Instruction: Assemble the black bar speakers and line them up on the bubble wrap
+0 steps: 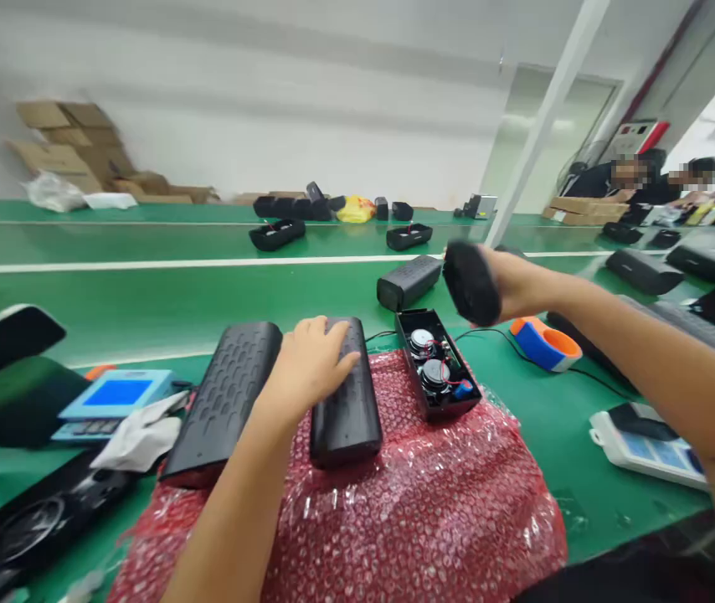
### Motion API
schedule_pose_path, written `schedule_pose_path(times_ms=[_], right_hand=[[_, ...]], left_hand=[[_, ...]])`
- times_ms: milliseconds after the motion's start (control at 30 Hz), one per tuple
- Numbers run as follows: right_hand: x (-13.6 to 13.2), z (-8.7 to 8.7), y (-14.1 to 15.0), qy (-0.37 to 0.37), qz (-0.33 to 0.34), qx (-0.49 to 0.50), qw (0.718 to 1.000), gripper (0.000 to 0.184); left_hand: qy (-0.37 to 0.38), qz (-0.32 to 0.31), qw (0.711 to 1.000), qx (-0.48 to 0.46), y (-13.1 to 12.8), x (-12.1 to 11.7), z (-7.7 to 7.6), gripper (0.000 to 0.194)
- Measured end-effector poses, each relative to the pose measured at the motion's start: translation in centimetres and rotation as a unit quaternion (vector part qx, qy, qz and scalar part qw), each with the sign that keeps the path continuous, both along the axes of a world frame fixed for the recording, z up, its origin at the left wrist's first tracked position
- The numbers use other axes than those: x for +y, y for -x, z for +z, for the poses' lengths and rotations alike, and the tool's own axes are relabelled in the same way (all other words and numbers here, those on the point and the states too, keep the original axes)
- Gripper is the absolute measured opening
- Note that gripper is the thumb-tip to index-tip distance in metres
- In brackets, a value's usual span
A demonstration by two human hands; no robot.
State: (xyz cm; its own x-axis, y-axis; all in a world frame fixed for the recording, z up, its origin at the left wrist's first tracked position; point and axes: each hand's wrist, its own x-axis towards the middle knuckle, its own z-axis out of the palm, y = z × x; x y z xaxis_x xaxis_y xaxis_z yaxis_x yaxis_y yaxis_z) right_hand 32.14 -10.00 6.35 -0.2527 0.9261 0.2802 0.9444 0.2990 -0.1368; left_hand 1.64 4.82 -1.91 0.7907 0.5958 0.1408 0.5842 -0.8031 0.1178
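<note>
Here, going left to right, a blue device (112,402) with a lit screen lies on the green desk (144,310) at about nine o'clock of the left hand, a crumpled white cloth (137,437) just beside it. Next comes a long black grille cover (224,400), lying partly on the red bubble wrap (420,511). The left hand (311,364) rests palm down on a black speaker (346,394) that lies lengthwise on the wrap; its grip is loose, fingers spread flat over the top and not closed around it. At three o'clock of that speaker sits an open speaker housing (436,364), two round drivers and red wiring showing inside, touching the wrap's far edge. Above it, at about one o'clock, the right hand (514,280) holds a second black speaker (470,283) in the air, end toward the camera, its grip closed around the body. Under that wrist lies an orange and blue tape roll (544,342), and further right a white device (646,440).
</note>
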Motion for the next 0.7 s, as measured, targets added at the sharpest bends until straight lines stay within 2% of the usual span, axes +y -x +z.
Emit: schedule_pose_path(times_ms=[67, 100, 167, 233, 367, 533, 700], right_hand=[[-0.4, -1.5, 0.0, 0.026, 0.03, -0.141, 0.989, 0.089], [-0.6, -2.4, 0.0, 0.049, 0.047, -0.199, 0.978, 0.09], [-0.9, -4.3, -0.1, 0.082, 0.085, -0.298, 0.947, 0.08], [-1.0, -5.7, -0.2, 0.09, 0.126, -0.345, 0.926, 0.065], [-0.1, -7.4, 0.3, 0.094, 0.157, -0.354, 0.917, 0.051], [1.5, -8.7, 1.6, 0.128, 0.18, -0.344, 0.913, 0.048], [1.8, -9.5, 2.2, 0.14, 0.182, -0.355, 0.906, 0.047]], left_hand=[[0.029, -0.02, 0.999, 0.035, -1.8, 0.3, -1.5, 0.056], [0.05, -0.034, 0.997, 0.046, -2.6, 0.2, -2.2, 0.057], [0.079, -0.039, 0.994, 0.065, -3.6, 0.0, -3.1, 0.058], [0.082, -0.027, 0.993, 0.077, -4.1, -0.2, -3.5, 0.059], [0.078, -0.018, 0.993, 0.087, -4.1, -0.2, -3.5, 0.057], [0.077, -0.022, 0.994, 0.079, -4.2, 0.0, -3.7, 0.057], [0.089, -0.021, 0.993, 0.075, -4.2, 0.0, -3.8, 0.057]])
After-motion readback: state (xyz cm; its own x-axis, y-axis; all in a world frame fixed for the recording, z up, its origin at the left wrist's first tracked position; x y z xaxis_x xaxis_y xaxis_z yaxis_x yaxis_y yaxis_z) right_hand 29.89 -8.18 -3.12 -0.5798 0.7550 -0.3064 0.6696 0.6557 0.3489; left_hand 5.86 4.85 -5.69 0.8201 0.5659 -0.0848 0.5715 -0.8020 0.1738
